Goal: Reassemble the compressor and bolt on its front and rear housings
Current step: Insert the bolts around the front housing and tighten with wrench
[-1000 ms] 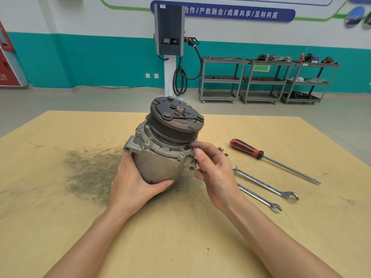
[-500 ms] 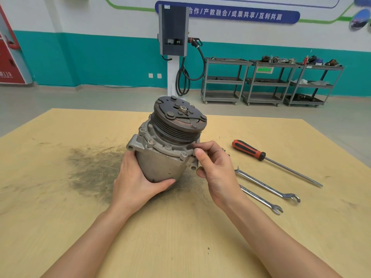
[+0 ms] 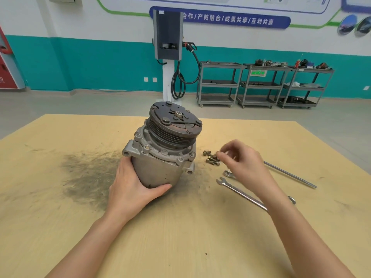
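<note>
Right now the whole move hangs on a short gap: the loose bolts [image 3: 212,158] lie on the desk [image 3: 60,207] directly at the tips of the right hand [image 3: 244,160], on its thumb side, between that hand and the compressor [image 3: 160,149]. The right hand hovers over them with its fingers [image 3: 230,146] loosely curled and thumb and forefinger drawn close together at the nearest bolt; whether it already pinches one I cannot tell, since the fingertips overlap the pile. The bolts lie flat in a small heap, shanks pointing roughly across the desk toward the right hand, heads toward the compressor, though the heap is too small to read each one.

The compressor stands tilted on the desk, just to the left of the bolts, its pulley and clutch plate [image 3: 175,121] uppermost and leaning away from the person. The left hand [image 3: 133,187] wraps the lower body from the near-left side, thumb across the front, holding it steady. Several bolt heads already sit around the flange of the front housing [image 3: 163,152].

Judging from this, the right hand is the nearer one to the bolts by far, and the left is busy as a brace. The carry from heap to flange would be short and leftward, with the bolt turned shank-down along the tilted axis of the compressor.

Two spanners [image 3: 241,192] and a screwdriver shaft [image 3: 291,174] lie beyond and below the right hand.
</note>
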Motion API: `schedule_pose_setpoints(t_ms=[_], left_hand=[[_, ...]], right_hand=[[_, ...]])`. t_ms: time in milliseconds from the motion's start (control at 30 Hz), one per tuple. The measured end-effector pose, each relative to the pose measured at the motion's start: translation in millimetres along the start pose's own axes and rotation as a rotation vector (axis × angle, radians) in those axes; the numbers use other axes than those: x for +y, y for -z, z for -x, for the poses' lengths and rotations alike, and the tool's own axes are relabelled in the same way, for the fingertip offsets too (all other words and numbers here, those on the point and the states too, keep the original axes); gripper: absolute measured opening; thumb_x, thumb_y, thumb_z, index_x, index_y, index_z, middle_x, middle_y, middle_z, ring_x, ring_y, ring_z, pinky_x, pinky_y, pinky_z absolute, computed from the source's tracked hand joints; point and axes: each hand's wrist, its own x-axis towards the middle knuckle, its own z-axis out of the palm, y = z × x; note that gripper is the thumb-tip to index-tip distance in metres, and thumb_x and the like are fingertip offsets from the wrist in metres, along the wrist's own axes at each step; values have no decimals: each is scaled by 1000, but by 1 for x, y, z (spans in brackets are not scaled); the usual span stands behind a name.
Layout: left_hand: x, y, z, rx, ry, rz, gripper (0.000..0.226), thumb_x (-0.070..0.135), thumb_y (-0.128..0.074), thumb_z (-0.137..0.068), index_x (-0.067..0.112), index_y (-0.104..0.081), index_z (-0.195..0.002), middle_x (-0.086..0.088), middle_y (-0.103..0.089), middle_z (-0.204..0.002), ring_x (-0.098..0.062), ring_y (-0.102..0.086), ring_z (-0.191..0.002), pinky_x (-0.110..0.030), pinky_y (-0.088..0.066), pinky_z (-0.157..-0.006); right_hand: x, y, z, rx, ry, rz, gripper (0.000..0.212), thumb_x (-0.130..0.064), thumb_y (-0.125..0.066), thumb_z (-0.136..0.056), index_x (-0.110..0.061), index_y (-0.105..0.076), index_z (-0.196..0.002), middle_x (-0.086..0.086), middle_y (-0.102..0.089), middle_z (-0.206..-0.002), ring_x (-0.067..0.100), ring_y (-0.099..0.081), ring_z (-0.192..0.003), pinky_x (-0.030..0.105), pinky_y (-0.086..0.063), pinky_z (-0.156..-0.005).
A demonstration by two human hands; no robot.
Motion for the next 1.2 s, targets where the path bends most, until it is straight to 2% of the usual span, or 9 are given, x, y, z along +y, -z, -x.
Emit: schedule_pose_setpoints(t_ms=[67, 167, 367, 500, 600, 700, 800, 900, 1200], left_hand=[[1, 0, 0, 1, -4, -1, 107, 76, -74, -35, 41, -27, -125, 16, -43, -130, -15, -47, -125, -42, -47, -91], [0, 0, -1, 0, -14, -5, 108, 76, -73, -35, 42, -27, -126, 21, -40, -126, -14, -46, -125, -42, -46, -93], [1, 0, -1, -6, -15, 5, 112, 75, -75, -36, 38, -28, -131, 14, -45, -134, -14, -46, -127, -45, -47, -95], [1, 1, 0, -11, -9, 7, 112, 75, -75, -36, 38, -28, -131, 13, -45, -135, -15, -47, -127, -44, -47, -94], [1, 1, -1, -6, -7, -5, 111, 76, -74, -35, 39, -27, -129, 16, -45, -132, -14, -47, -126, -43, -47, -93], [1, 1, -1, -7, -8, -5, 113, 77, -73, -35, 39, -27, -130, 23, -40, -128, -10, -46, -126, -42, -46, -95], [1, 1, -2, -11, -12, -11, 113, 78, -73, -36, 38, -27, -131, 23, -38, -126, -10, -45, -125, -41, -46, -95], [1, 1, -1, -8, -14, -9, 112, 77, -73, -35, 37, -27, -130, 22, -39, -127, -11, -46, -125, -44, -47, -95], [0, 1, -1, -19, -15, 7, 113, 69, -81, -39, 33, -29, -133, 16, -43, -132, -13, -46, -126, -43, -47, -96]], right_hand=[[17, 18, 0, -110, -122, 608, 18, -46, -55, -93, -28, -55, -91, -13, -58, -84, 14, -53, -78, 31, -40, -64], [29, 23, 4, -462, -288, 1041, 30, -52, -44, -95, -23, -49, -100, -5, -49, -89, 20, -52, -88, 30, -40, -68], [30, 9, 6, -530, -228, 1116, 8, -29, -48, -89, -21, -46, -92, -6, -39, -75, 19, -49, -76, 27, -30, -56], [27, 8, 5, -426, -119, 1104, 16, -37, -54, -80, -23, -46, -78, -6, -44, -71, 19, -47, -67, 27, -26, -50], [30, 12, 0, -114, 19, 854, 15, -33, -52, -80, -24, -42, -74, -7, -51, -65, 19, -50, -63, 29, -28, -49], [26, 12, -3, 162, 128, 161, 20, -15, -52, -87, -28, -43, -75, -8, -51, -50, 8, -42, -46, 23, -32, -45], [16, 6, -1, 173, 86, -725, 16, -11, -42, -96, -21, -44, -84, -4, -49, -51, 11, -38, -45, 18, -31, -43], [10, -3, -1, 37, -39, -1243, 16, -18, -40, -100, -15, -46, -86, 3, -50, -57, 14, -42, -49, 20, -31, -46], [13, -24, -2, -147, -141, -1356, 20, -28, -43, -93, -11, -52, -89, 4, -45, -55, 13, -37, -46, 22, -27, -47]])
